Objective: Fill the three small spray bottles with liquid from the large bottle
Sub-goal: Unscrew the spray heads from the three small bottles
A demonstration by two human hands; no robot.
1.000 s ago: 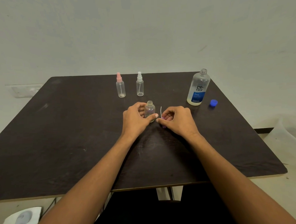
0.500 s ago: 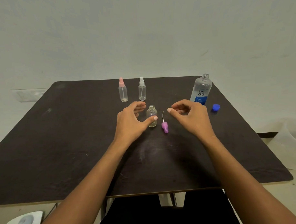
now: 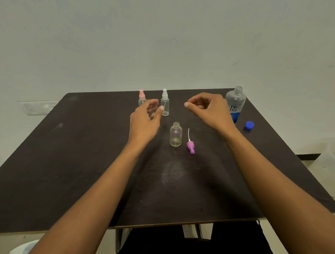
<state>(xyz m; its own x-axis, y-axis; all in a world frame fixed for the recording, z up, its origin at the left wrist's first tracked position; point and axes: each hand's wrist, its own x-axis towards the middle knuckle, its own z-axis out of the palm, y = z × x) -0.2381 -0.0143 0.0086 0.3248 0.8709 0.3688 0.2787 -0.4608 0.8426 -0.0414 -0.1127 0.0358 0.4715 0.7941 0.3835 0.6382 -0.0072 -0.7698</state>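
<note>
An uncapped small clear bottle (image 3: pixel 176 134) stands mid-table with a little yellowish liquid at its bottom. Its purple spray head (image 3: pixel 190 145) with a white tube lies just to its right. Behind stand a pink-topped spray bottle (image 3: pixel 141 97) and a white-topped spray bottle (image 3: pixel 165 103). The large open bottle (image 3: pixel 236 102) with a blue label is at the far right, its blue cap (image 3: pixel 249 125) beside it. My left hand (image 3: pixel 145 120) hovers open in front of the pink-topped bottle, partly hiding it. My right hand (image 3: pixel 208 110) hovers open left of the large bottle. Neither holds anything.
The dark table (image 3: pixel 69 168) ends at a pale wall behind. A white object (image 3: pixel 325 159) sits on the floor off the right edge, and another pale object (image 3: pixel 21 251) at the lower left.
My left hand let go of the small bottle and my right hand laid down the purple spray head. Both hands then rose and moved toward the back of the table.
</note>
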